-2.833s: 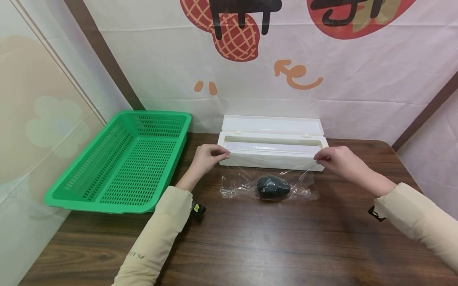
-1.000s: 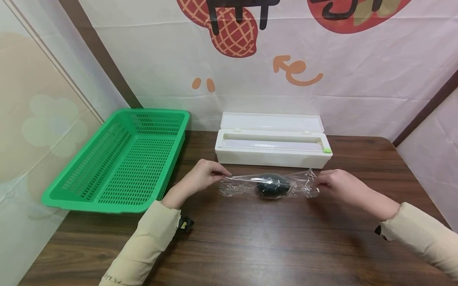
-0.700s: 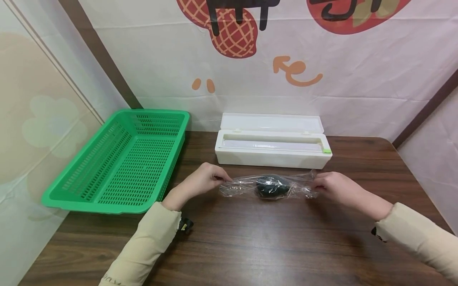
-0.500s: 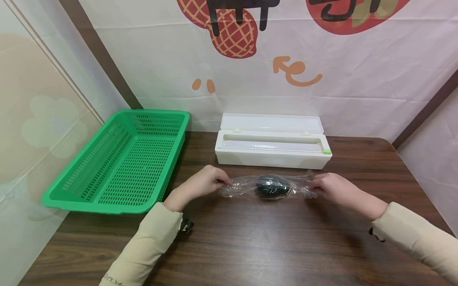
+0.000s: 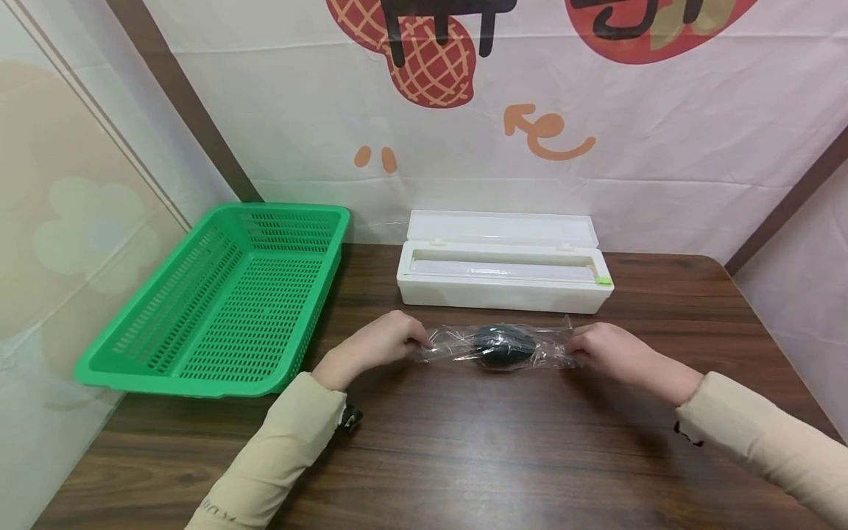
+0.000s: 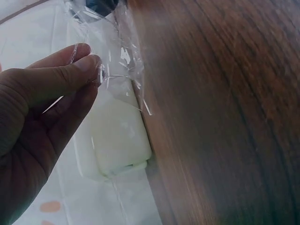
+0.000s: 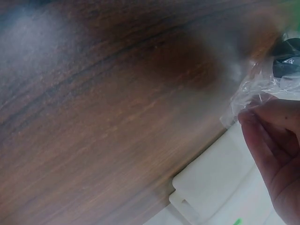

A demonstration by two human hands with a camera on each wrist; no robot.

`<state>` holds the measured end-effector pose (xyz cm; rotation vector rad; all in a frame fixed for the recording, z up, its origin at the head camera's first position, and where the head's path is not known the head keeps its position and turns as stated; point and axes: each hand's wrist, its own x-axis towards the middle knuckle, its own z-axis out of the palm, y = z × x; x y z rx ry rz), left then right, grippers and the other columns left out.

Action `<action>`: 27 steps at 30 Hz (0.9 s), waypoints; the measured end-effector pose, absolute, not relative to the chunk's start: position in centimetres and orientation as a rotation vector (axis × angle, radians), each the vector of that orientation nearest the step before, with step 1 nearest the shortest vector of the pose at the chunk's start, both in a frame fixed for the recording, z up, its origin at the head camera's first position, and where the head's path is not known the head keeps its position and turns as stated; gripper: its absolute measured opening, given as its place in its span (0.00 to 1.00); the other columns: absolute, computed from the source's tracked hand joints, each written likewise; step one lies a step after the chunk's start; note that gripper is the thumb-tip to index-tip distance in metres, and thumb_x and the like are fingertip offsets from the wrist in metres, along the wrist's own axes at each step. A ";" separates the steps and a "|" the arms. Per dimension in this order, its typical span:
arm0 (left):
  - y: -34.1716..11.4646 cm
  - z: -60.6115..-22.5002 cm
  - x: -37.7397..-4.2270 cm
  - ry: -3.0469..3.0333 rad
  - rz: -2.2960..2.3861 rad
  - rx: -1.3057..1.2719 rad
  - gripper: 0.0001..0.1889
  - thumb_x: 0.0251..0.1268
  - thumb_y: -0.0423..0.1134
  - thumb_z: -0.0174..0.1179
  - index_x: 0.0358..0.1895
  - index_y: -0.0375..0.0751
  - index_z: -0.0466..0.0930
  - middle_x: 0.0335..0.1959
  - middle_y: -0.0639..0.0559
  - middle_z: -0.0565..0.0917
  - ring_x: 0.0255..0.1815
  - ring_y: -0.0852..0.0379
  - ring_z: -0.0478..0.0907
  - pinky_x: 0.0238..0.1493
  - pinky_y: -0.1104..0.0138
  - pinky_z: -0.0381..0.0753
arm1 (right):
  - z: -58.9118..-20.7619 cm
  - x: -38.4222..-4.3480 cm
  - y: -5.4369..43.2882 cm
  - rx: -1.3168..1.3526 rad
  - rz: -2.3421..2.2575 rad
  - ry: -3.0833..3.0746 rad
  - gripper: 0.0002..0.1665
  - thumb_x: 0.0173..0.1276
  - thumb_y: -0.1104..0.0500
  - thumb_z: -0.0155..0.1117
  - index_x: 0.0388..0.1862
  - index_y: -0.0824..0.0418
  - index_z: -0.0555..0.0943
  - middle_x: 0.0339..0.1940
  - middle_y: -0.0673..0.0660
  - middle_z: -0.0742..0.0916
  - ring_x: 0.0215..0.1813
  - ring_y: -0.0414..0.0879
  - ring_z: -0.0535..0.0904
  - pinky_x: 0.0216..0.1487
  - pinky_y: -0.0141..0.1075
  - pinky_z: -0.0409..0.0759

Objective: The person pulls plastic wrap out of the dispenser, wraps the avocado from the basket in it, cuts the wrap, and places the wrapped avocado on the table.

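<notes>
Clear plastic film [image 5: 453, 344], its two ends pinched by a person's left hand [image 5: 391, 338] and right hand [image 5: 612, 353].
Thumb and fingers of each hand grip the film; between the hands, a dark egg-shaped object [image 5: 505, 346] lies inside it on a brown wooden table [image 5: 503, 456]. Just behind stands a long white box [image 5: 503, 294], lid raised, with a green tab [image 5: 603, 280] at its front right corner. To the box's left sits a green slotted basket [image 5: 179, 387]. A printed white cloth [image 5: 291, 96] hangs beyond.
</notes>
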<state>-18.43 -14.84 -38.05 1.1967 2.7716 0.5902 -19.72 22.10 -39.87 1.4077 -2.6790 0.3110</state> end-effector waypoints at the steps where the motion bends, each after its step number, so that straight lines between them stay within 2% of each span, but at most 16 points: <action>1: -14.8 -38.1 -18.5 2.771 0.583 1.198 0.11 0.50 0.22 0.59 0.33 0.39 0.86 0.30 0.53 0.85 0.33 0.62 0.80 0.37 0.71 0.78 | -39.9 -19.8 22.1 1.411 0.308 -2.681 0.10 0.49 0.72 0.67 0.24 0.58 0.82 0.21 0.44 0.78 0.24 0.33 0.73 0.24 0.30 0.73; 18: -14.8 -39.0 -19.6 2.758 0.606 1.087 0.07 0.50 0.27 0.65 0.30 0.43 0.87 0.29 0.56 0.85 0.33 0.64 0.80 0.37 0.74 0.77 | -40.6 -19.9 21.6 1.422 0.298 -2.733 0.10 0.48 0.72 0.67 0.25 0.57 0.84 0.25 0.46 0.83 0.27 0.34 0.77 0.27 0.32 0.76; 27: -14.9 -39.3 -19.7 2.764 0.585 1.042 0.07 0.50 0.27 0.65 0.32 0.40 0.86 0.30 0.54 0.85 0.34 0.64 0.80 0.38 0.72 0.78 | -40.6 -20.0 21.6 1.452 0.306 -2.744 0.11 0.48 0.73 0.67 0.26 0.58 0.84 0.25 0.47 0.83 0.28 0.36 0.78 0.27 0.33 0.77</action>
